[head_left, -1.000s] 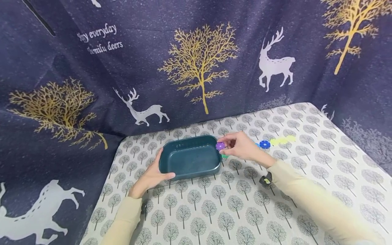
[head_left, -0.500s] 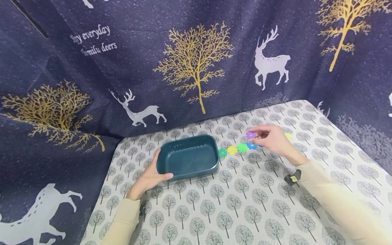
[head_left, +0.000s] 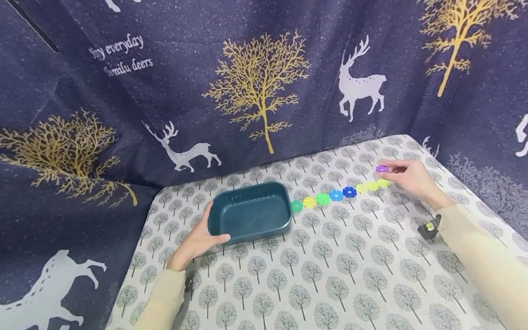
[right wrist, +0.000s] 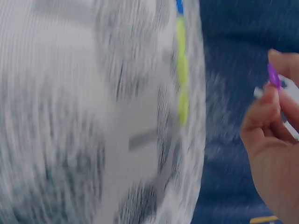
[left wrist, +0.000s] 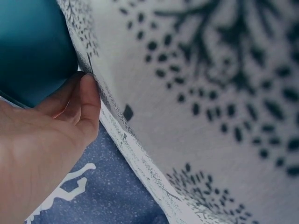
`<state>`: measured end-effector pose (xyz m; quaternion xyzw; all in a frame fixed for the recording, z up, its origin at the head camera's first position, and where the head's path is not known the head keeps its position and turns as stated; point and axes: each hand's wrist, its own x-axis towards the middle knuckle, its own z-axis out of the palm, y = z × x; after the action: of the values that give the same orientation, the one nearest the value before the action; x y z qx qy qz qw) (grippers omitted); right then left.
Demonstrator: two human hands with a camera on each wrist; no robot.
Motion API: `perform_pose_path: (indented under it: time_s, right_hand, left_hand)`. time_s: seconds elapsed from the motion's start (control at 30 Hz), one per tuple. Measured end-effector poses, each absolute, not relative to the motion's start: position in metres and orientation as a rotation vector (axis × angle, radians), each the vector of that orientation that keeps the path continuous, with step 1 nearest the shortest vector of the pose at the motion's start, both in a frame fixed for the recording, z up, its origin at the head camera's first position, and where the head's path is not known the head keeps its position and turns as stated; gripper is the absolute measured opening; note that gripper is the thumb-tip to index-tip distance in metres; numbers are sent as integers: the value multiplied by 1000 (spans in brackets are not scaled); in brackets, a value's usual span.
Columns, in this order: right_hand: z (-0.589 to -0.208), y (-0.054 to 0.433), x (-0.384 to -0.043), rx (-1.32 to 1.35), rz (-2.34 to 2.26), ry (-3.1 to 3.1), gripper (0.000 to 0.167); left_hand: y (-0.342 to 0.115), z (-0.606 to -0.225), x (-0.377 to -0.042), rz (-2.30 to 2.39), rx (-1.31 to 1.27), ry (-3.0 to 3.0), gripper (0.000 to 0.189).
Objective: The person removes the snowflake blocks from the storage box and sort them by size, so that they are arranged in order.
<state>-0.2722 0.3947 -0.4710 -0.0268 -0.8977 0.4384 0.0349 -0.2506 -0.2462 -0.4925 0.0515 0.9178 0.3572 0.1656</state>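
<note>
My left hand (head_left: 198, 240) grips the left end of a dark teal plastic basin (head_left: 251, 216), thumb at the near rim; no contents show inside. In the left wrist view its fingers bend against the basin wall (left wrist: 37, 51). Out to the right, my right hand (head_left: 413, 179) pinches a purple notched disc (head_left: 382, 169) between thumb and fingers, above the table. The right wrist view shows that purple disc (right wrist: 274, 76) edge-on. Below it lies the yellow-green far end of a disc row, which starts with a green disc (head_left: 297, 206) beside the basin.
Within the row are a yellow disc (head_left: 310, 202), a bright green disc (head_left: 323, 199), a light blue disc (head_left: 336, 195) and a dark blue disc (head_left: 349, 191). A tree-print cloth covers the table (head_left: 313, 275). Behind it hangs a dark blue curtain (head_left: 181, 91).
The right hand has carried the purple disc from beside the basin rightward along the row to its far end. Discs it had covered now show. The left hand stays on the basin.
</note>
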Motion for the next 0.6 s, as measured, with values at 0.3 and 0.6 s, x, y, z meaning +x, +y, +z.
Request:
perform_pose_path:
  time_s: [0.3,0.6]
  right_hand:
    - [-492,439,-283,-20,1020,-2897,55]
    - [-504,450,-290,22,945,-2951,50]
  left_hand:
    - [-246,-495,-252,1026,163,2618,135]
    - [-247,-493,-252,997,163,2628,134]
